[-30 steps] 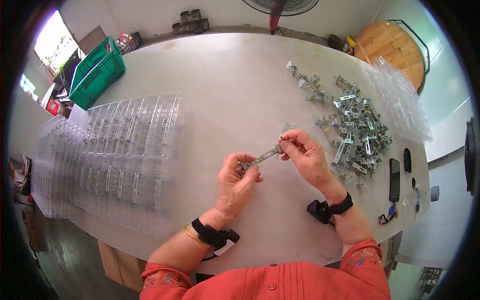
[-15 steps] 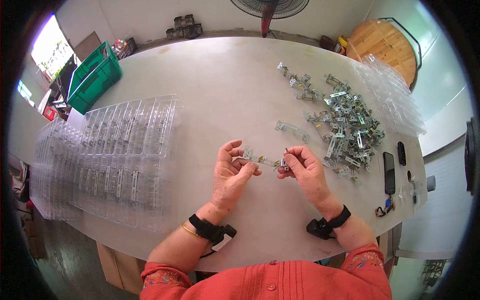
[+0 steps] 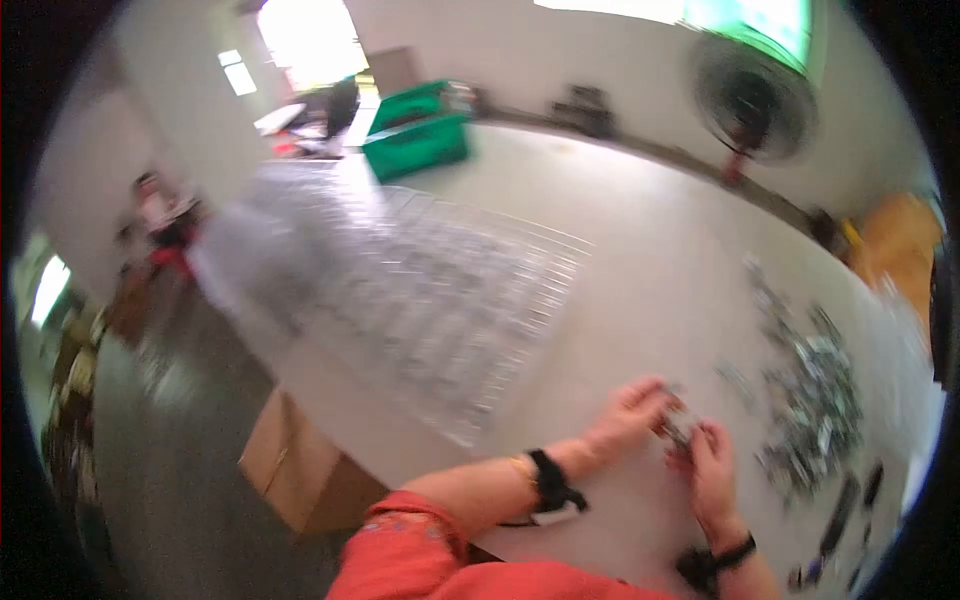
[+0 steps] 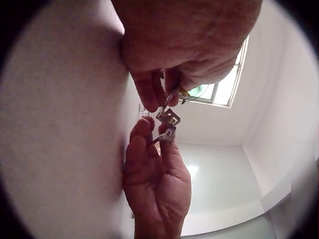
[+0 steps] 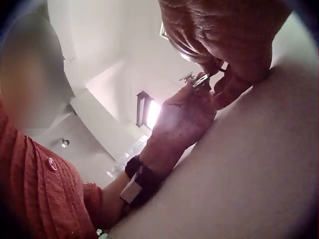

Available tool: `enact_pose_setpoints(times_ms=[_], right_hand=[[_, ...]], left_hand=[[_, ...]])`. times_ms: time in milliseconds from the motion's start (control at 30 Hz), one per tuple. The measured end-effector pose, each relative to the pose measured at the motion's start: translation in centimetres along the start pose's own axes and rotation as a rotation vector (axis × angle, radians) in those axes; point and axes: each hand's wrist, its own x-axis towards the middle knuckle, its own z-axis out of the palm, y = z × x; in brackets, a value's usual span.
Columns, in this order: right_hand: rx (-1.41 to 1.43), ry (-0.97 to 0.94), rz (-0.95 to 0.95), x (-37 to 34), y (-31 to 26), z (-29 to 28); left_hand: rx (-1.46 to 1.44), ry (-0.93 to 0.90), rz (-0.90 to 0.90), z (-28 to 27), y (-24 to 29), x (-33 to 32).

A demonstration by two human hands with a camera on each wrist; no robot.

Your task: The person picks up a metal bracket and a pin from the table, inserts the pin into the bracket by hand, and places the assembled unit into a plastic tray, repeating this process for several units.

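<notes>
Between both hands is a small metal bracket (image 4: 169, 118), with bent, perforated end tabs and a brassy part. My left hand (image 3: 625, 415) pinches one end of it between thumb and fingers. The other end is in the fingertips of my right hand (image 3: 712, 470), close by. In the right wrist view the bracket's end (image 5: 201, 81) shows between the two hands; the rest is hidden by fingers. Off to the right lies a loose pile of similar metal brackets (image 3: 815, 400), with a single bracket (image 3: 735, 385) apart from it, nearer the hands.
Stacked clear plastic trays (image 3: 430, 300) holding brackets cover the table's left part. A green crate (image 3: 418, 145) stands behind them. More clear plastic (image 3: 895, 350) lies beyond the pile. A phone (image 3: 840, 515) is near the right edge, and a cardboard box (image 3: 305, 465) stands below the table.
The head view has swung left and blurred, so hands and pile appear farther right. The bracket stays between both hands, its tilt changed, and the hands are closer together.
</notes>
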Motion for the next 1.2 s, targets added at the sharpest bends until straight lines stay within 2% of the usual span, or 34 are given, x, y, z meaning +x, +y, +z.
enact_pose_setpoints(times_ms=[100,167,233,300,400,533,733,833,900,1200], right_hand=[[-0.030,0.077,-0.074,0.5,0.7,-0.8],[-0.037,0.036,-0.108,1.8,1.4,-1.8],[-0.043,0.030,-0.144,2.5,2.0,-3.0],[0.032,-0.020,-0.128,3.0,1.9,-3.2],[-0.001,-0.075,-0.082,2.1,0.7,-2.5],[0.013,-0.071,-0.041,1.7,0.3,-2.4],[-0.108,-0.143,-0.028,1.2,-0.1,-2.4],[-0.072,-0.117,-0.026,1.7,0.6,-3.1],[0.059,-0.134,-0.007,1.8,0.6,-3.1],[0.031,-0.081,0.011,1.4,-0.1,-2.5]], left_hand=[[-0.063,-0.019,0.006,0.8,-0.1,0.5],[-0.045,0.010,0.027,0.0,0.0,0.8],[-0.052,-0.049,-0.007,-0.2,-0.1,0.8],[-0.049,-0.064,0.014,-0.1,-0.2,0.8],[-0.042,-0.073,0.009,0.0,-0.2,0.8],[-0.013,-0.094,0.006,-0.1,-0.2,0.9],[-0.047,-0.143,0.035,-0.4,-1.1,1.4],[-0.032,-0.122,0.012,-0.4,-0.8,1.4],[-0.049,-0.118,0.030,-0.4,-0.8,1.4],[-0.105,-0.088,-0.003,-0.1,-0.5,1.3]])
